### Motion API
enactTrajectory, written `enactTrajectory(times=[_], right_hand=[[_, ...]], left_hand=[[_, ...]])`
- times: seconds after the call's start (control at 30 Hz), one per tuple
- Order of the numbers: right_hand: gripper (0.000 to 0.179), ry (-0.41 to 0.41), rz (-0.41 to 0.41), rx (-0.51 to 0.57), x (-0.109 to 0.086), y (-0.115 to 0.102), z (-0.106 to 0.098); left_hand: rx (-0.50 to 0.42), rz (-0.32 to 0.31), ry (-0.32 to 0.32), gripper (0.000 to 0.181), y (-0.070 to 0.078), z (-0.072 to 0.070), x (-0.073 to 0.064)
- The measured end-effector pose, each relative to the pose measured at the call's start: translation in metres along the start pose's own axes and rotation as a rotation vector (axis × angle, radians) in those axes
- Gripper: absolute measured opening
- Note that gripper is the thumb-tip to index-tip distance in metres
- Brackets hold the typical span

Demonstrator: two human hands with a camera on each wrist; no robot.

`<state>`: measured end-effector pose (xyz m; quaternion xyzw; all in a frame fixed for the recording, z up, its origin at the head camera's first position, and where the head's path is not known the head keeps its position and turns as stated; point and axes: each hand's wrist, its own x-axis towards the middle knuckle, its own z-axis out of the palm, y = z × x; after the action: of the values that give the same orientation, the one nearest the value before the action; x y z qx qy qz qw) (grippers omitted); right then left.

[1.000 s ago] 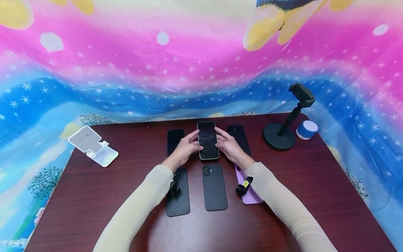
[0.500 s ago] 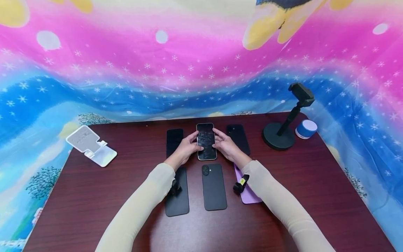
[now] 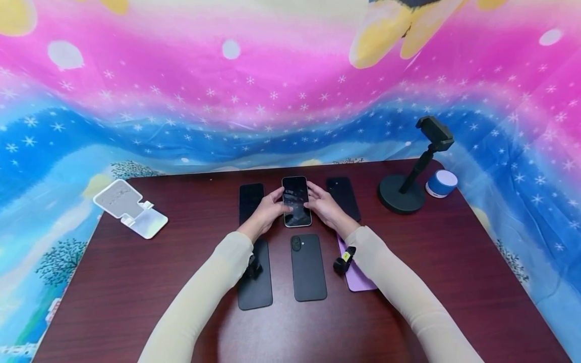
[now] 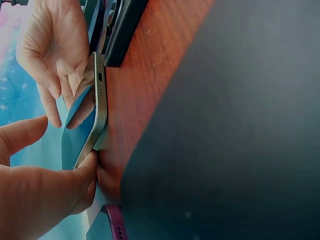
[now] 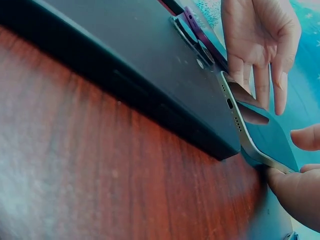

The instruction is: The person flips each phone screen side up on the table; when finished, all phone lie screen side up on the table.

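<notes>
Left hand (image 3: 267, 213) and right hand (image 3: 328, 207), fingers spread, touch a pale-rimmed phone (image 3: 297, 199) on both sides.
A white stand (image 3: 152, 224) sits left, a black stand (image 3: 401, 195) and blue tub (image 3: 441, 184) right; sleeves (image 3: 401, 292) partly cover a purple phone (image 3: 359, 280) and charcoal phone (image 3: 256, 295), and a grey phone (image 3: 309, 269) lies in front. The pale-rimmed phone, at the back centre of the counter (image 3: 150, 282), faces up, its dark screen shiny.

Head view. Held smartphone (image 3: 297, 201): rear face hidden. Purple smartphone (image 3: 360, 280): ptly hidden by R sleeve (image 3: 395, 275). R sleeve, L sleeve (image 3: 204, 287): cut off, btm edge.
</notes>
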<state>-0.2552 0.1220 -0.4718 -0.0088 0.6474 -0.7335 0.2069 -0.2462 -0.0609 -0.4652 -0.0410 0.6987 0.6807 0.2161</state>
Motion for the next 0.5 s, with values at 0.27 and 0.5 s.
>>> enactTrajectory(times=[0.27, 0.5], right_hand=[[0.071, 0.005, -0.011, -0.056, 0.0013, -0.0007, -0.0015], [0.071, -0.014, -0.027, -0.098, 0.0003, 0.0017, -0.003]], left_hand=[[0.038, -0.002, 0.003, 0.076, 0.0, -0.0022, 0.0002], [0.093, -0.01, -0.023, 0.078, 0.0, -0.0025, -0.0021]])
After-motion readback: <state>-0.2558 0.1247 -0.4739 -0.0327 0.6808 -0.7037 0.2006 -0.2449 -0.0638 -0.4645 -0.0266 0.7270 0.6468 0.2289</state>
